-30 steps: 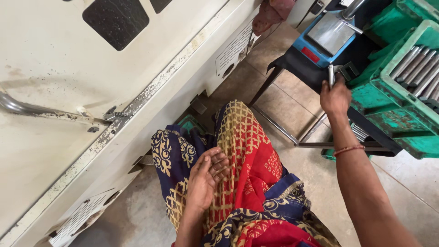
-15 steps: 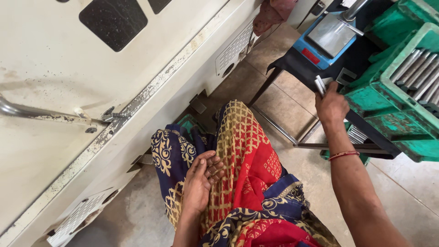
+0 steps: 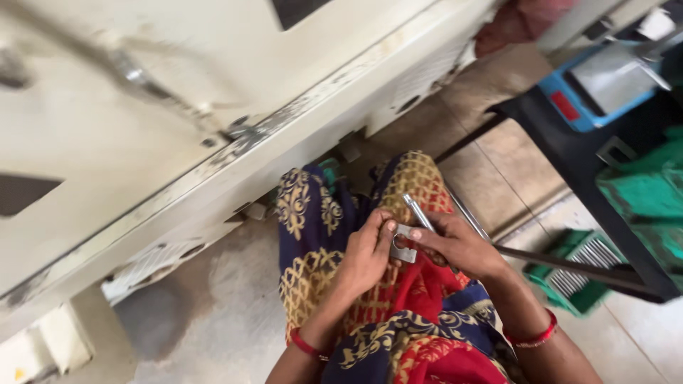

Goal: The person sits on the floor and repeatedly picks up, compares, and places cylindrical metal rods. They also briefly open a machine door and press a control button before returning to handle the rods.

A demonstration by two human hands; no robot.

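Seated person, view from above the lap. Nearest: patterned cloth in blue, red and yellow over the knees, with a red bangle on each wrist.

Both hands meet over the lap, just above the cloth. Left hand curls in from the left, fingers bent, tips touching a small flat metal block with a round hole. Right hand comes in from the right, thumb and first fingers pinching the same block on its right side. The block sits between the two hands, held by both, roughly level.

A thin metal rod also lies in the right hand. Its long axis runs from the right fingers up and to the far left, with the free end pointing away from the body. Its near end is hidden under the fingers, so whether it enters the hole cannot be told. The rod lies just to the far right of the block and touches it or nearly so. Right hand is the nearer one to the rod; left touches only the block.

Farther out: bare floor at left, then the cream machine cabinet across the far left. At far right, a dark stand with a blue device and green crates.
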